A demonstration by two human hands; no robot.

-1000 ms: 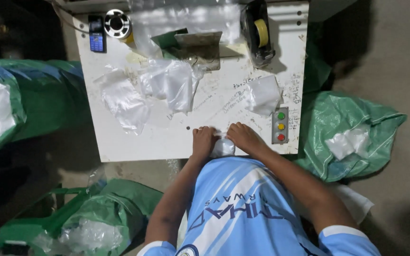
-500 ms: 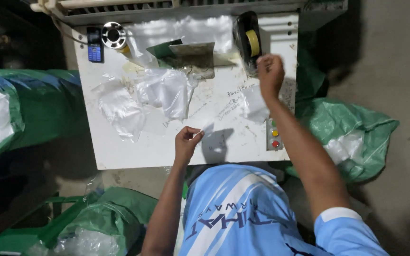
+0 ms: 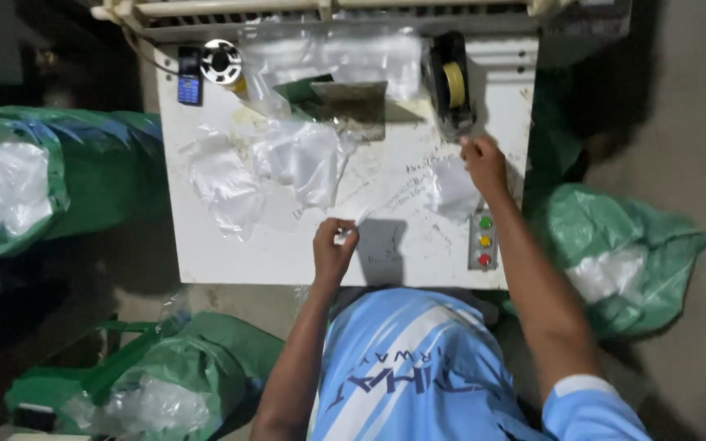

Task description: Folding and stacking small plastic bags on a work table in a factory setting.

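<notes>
My left hand pinches a small folded clear plastic piece just above the front middle of the white table. My right hand reaches to the far right of the table, its fingertips closed at the base of a black tape dispenser with a yellow roll. Whether a strip of tape is between the fingers cannot be made out. A loose clear bag lies just under that hand.
Crumpled clear bags lie at the table's left and middle. A phone, a reel and a button panel sit on it. Green sacks of plastic stand left, right and near left.
My right hand has come back slightly from the dispenser toward me. My left hand has lifted the small plastic piece a little. A second ago both hands were together at the table's front edge.
</notes>
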